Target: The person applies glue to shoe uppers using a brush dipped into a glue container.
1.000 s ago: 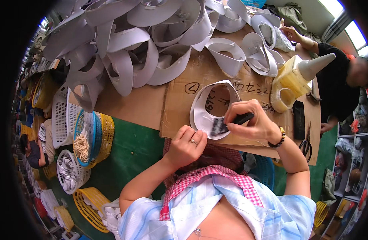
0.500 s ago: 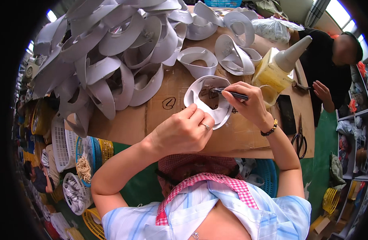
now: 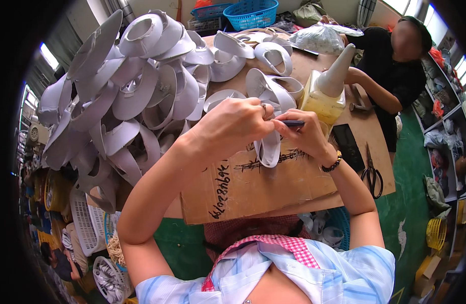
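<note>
A white shoe upper, ring-shaped, is held over the cardboard with its narrow curved end hanging toward me. My left hand is closed, with its back to me, on the far part of the upper; its fingertips are mostly hidden. My right hand pinches a dark pen and sits close against the left hand at the upper. The pen's tip is hidden behind the fingers. Just beyond are another loose white upper and a squeeze bottle of yellowish liquid with a white cone nozzle.
A tall heap of white uppers covers the table's left side. At right lie a dark flat slab, black scissors and a hammer. Beyond the bottle, a co-worker stands beside a plastic bag. Baskets stand on the floor.
Both hands have moved farther from me, together with the upper. Its opening faced up before; now it is tilted and hangs narrow end down. The view has shifted, showing more cardboard near me.
</note>
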`<state>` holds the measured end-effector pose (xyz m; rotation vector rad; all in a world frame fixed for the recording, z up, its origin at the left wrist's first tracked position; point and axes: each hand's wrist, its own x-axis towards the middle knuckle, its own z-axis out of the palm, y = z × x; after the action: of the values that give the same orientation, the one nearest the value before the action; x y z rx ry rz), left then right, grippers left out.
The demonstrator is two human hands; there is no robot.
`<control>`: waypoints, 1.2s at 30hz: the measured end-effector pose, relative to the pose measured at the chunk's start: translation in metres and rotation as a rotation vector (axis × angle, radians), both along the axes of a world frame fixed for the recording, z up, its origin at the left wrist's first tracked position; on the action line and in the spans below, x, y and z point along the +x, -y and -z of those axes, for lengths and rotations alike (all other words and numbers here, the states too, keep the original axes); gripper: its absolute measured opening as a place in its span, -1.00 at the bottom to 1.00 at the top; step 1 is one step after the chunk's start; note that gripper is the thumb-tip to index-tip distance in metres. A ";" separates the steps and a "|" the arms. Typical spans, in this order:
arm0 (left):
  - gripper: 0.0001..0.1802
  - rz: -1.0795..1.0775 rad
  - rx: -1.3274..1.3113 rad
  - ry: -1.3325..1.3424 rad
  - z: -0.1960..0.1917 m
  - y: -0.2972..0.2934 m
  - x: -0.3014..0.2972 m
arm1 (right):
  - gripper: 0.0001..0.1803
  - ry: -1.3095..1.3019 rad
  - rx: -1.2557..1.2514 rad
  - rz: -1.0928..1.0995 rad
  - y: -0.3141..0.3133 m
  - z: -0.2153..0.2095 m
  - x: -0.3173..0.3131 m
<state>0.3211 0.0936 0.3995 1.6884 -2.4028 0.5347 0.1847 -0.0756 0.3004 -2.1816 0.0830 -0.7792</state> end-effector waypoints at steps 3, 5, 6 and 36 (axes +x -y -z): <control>-0.89 0.020 0.005 -0.070 0.005 0.013 0.006 | -0.82 0.140 -0.194 -0.053 0.004 0.012 0.005; -0.86 0.025 0.002 -0.132 0.014 0.012 0.010 | -0.79 0.115 -0.205 -0.016 0.002 0.018 0.005; -0.85 0.006 0.011 -0.131 0.019 0.011 0.013 | -0.82 0.041 -0.247 -0.001 0.002 0.022 0.005; -0.81 -0.906 -0.403 -2.140 0.160 -0.170 -0.071 | -0.87 0.077 0.371 -0.167 -0.104 0.008 -0.066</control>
<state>0.2498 0.2634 0.2396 1.4045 -0.0269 -0.5515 0.1190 0.0283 0.2920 -1.7817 0.0042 -0.6909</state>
